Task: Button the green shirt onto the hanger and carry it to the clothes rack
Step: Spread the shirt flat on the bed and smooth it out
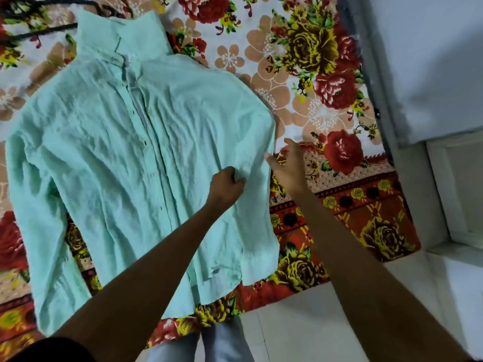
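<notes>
The light green shirt (125, 152) lies flat, front up, on a floral bedsheet, collar at the far end and hem toward me. Its placket runs down the middle with small dark buttons showing. My left hand (226, 182) pinches a fold of cloth on the shirt's right side panel. My right hand (286, 165) hovers at the shirt's right edge, fingers loosely spread, touching or just off the fabric; I cannot tell which. A dark hanger hook (39, 32) pokes out beyond the collar at the top left; the rest of the hanger is hidden under the shirt.
The floral bedsheet (326, 100) covers the bed, whose near edge drops to a pale tiled floor (300, 322). A white wall and ledge (444, 178) stand at the right. My legs in light jeans (224, 343) are at the bed's edge.
</notes>
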Demonstrator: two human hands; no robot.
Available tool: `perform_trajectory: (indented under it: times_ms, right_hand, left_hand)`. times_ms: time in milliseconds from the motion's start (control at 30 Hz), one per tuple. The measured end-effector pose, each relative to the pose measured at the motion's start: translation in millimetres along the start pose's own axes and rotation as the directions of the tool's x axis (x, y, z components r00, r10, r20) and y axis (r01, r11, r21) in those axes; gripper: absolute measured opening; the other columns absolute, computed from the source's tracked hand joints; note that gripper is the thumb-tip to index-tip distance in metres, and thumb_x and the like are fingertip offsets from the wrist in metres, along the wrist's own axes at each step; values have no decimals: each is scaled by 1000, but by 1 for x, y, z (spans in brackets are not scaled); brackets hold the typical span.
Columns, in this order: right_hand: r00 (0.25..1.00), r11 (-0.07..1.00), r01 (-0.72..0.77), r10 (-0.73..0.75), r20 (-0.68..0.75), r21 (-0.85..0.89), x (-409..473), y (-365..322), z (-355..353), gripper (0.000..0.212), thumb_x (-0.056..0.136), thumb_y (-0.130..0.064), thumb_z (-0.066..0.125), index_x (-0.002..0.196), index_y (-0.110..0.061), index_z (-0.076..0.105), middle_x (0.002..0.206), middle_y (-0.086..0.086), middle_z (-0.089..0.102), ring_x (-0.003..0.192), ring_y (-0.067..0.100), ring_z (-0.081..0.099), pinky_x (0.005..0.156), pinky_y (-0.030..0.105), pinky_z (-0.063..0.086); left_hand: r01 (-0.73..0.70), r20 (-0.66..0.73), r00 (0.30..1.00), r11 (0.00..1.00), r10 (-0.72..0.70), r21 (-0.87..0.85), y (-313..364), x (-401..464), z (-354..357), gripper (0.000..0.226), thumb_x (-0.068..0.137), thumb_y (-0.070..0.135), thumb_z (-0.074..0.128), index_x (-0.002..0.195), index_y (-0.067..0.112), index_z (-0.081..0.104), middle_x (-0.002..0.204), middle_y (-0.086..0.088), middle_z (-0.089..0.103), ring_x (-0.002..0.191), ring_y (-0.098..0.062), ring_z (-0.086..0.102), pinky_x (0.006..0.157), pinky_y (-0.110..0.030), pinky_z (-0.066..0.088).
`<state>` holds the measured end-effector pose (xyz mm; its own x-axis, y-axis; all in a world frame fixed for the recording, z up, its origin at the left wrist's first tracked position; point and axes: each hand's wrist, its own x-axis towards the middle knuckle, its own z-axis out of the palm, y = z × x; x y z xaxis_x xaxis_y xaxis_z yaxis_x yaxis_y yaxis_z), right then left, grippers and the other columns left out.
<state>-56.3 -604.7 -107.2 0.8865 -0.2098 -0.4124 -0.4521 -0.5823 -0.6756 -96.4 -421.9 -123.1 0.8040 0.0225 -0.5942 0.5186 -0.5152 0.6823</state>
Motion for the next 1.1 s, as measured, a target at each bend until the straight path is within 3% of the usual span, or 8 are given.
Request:
perform_trajectory:
  times_ms: [133, 233, 400, 533, 667, 767, 900, 1100]
  right_hand:
    - [990, 993, 109, -114, 84, 54, -69, 31, 21, 57, 86, -34, 80, 134, -14, 57, 118, -1, 61, 108, 14, 63, 91, 42, 58]
    - [930, 977, 130, -179, 320, 168, -98, 26, 27, 64, 84, -22, 83, 138, -26, 49, 124, -12, 63, 115, -3, 62, 97, 22, 53]
    - [979, 966, -114, 68, 194, 232, -100, 26, 21, 40, 93, -16, 57, 133, -9, 60, 119, 9, 70, 109, 28, 68, 93, 50, 58]
    - [843, 642, -530, 323, 431, 555, -98, 10, -12, 27, 97, -9, 53, 119, -2, 67, 98, 13, 69, 84, 28, 69, 62, 33, 61]
    - [822, 453, -560, 197, 535, 694, -96, 9, -51, 33, 104, -16, 47, 123, 0, 68, 113, 15, 75, 100, 27, 72, 98, 40, 55]
    - [846, 543, -519, 217, 488, 660, -90, 13, -62, 28, 106, -19, 48, 113, -6, 71, 104, 11, 78, 93, 24, 74, 91, 36, 59]
    - [928, 714, -365, 332, 170, 598, -72, 30, -75, 22, 104, -25, 57, 99, -13, 75, 101, 12, 78, 92, 32, 74, 85, 47, 61]
    - [849, 873, -431, 306, 431, 229, -107, 70, -56, 92, 66, -88, 65, 122, -15, 70, 122, 14, 72, 111, 34, 70, 101, 54, 55]
  left_hand:
    - [293, 302, 942, 792, -144, -536, 20, -12, -1, 23, 102, 26, 60, 86, 10, 55, 91, -15, 62, 83, -29, 65, 66, -30, 58]
    - [469, 495, 852, 669, -171, -576, 25, -24, -1, 38, 105, 36, 53, 115, 2, 67, 101, -16, 70, 91, -29, 71, 77, -35, 61]
    - [257, 382, 924, 760, -13, -597, 11, -35, 6, 25, 99, 3, 55, 120, 2, 69, 112, -13, 71, 112, -29, 66, 97, -40, 56]
    - [219, 269, 961, 767, -63, -603, 9, -47, 21, 46, 92, -6, 57, 135, 9, 59, 126, -18, 67, 110, -28, 65, 91, -36, 52]
    - [482, 573, 819, 519, 19, -706, 25, -60, 31, 44, 105, 29, 53, 141, 5, 57, 127, -14, 69, 112, -26, 68, 93, -35, 55]
    - [512, 610, 791, 502, 40, -697, 31, -59, 38, 43, 102, 29, 59, 139, 6, 60, 129, -16, 69, 119, -31, 67, 98, -42, 55]
    - [327, 350, 933, 591, -80, -737, 36, -50, 56, 29, 95, 12, 68, 124, 6, 69, 119, -17, 75, 111, -39, 71, 97, -53, 57]
    - [397, 324, 917, 619, -233, -678, 26, -54, 80, 30, 106, 24, 52, 123, 1, 61, 113, -26, 68, 96, -35, 70, 83, -53, 60]
